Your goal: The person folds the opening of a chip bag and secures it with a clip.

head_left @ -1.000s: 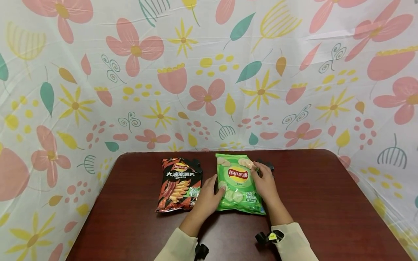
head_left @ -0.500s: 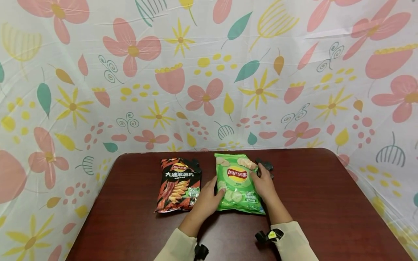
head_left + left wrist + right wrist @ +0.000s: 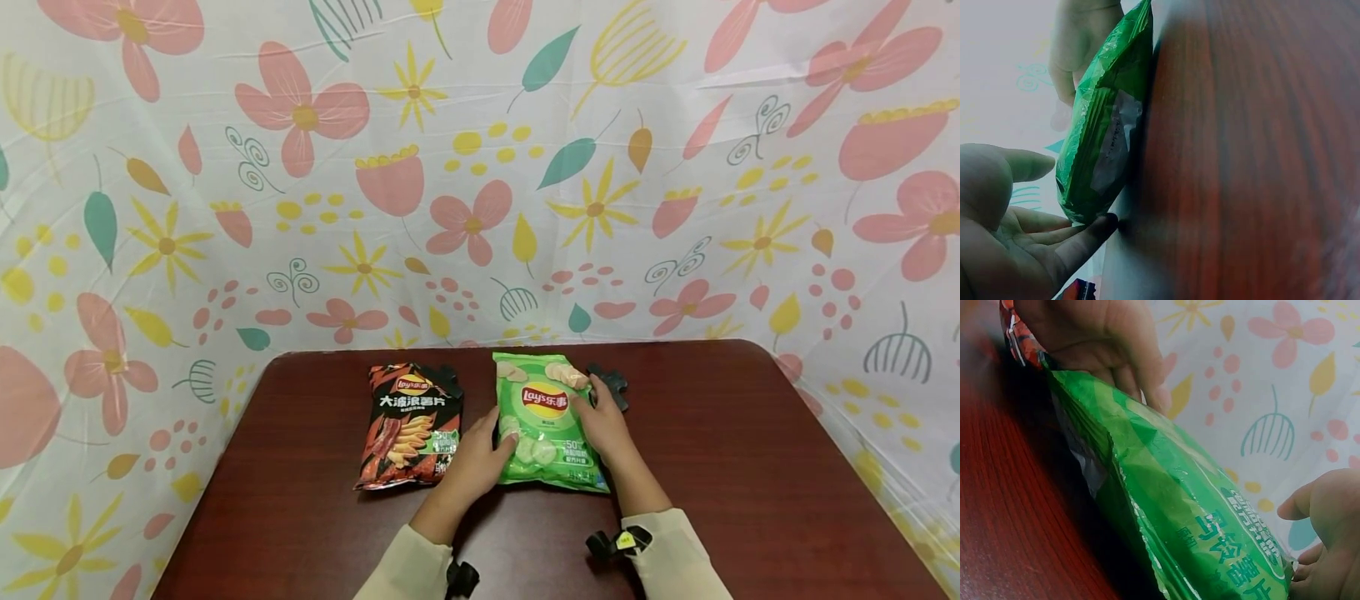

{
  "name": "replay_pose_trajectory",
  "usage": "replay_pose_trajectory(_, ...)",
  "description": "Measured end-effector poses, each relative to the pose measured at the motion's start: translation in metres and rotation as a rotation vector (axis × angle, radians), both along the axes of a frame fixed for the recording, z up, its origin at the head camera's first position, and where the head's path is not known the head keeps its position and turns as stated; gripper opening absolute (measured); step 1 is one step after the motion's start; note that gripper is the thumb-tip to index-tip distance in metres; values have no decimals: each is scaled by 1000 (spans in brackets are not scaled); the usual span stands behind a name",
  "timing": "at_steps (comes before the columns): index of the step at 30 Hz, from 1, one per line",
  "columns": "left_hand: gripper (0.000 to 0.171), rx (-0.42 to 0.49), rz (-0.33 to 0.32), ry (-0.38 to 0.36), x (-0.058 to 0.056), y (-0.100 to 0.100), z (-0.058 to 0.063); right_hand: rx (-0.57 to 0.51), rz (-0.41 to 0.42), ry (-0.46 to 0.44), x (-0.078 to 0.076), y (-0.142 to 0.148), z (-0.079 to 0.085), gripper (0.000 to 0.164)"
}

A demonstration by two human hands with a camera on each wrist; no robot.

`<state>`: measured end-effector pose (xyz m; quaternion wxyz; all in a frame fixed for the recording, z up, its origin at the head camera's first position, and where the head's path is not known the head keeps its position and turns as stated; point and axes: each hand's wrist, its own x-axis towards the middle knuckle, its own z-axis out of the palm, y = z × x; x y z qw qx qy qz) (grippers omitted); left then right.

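In the head view a green Lay's chip bag lies face up on the table between both hands. My left hand is at its left side, thumb over the front. In the left wrist view its extended fingers meet the bag's edge, while the thumb stands apart from the bag. My right hand is along the upper right edge. In the right wrist view, that hand's thumb is off the bag and its other fingers are partly hidden behind it. A red and black Lay's bag lies to the left.
Dark flat pieces with knobbed edges, one beside the green bag and one at the red bag's upper corner, lie on the brown table. A flower-printed curtain rises behind the table and at its sides.
My right hand has shifted slightly down the bag's right edge from its upper corner, uncovering more of the dark piece. The left hand and both bags keep nearly the same place.
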<state>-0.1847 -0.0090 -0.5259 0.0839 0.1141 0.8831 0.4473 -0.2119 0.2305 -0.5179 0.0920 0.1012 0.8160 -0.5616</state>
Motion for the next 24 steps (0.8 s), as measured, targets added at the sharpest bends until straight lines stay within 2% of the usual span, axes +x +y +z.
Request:
replay_pose_trajectory(13,65,179,-17,-101,-2,-4,7,-87,-25,44,-2,5,3,73)
replay_pose_trajectory(24,63,243,5,-126,-3,-4,10,-160,-58,58,-2,6,6,70)
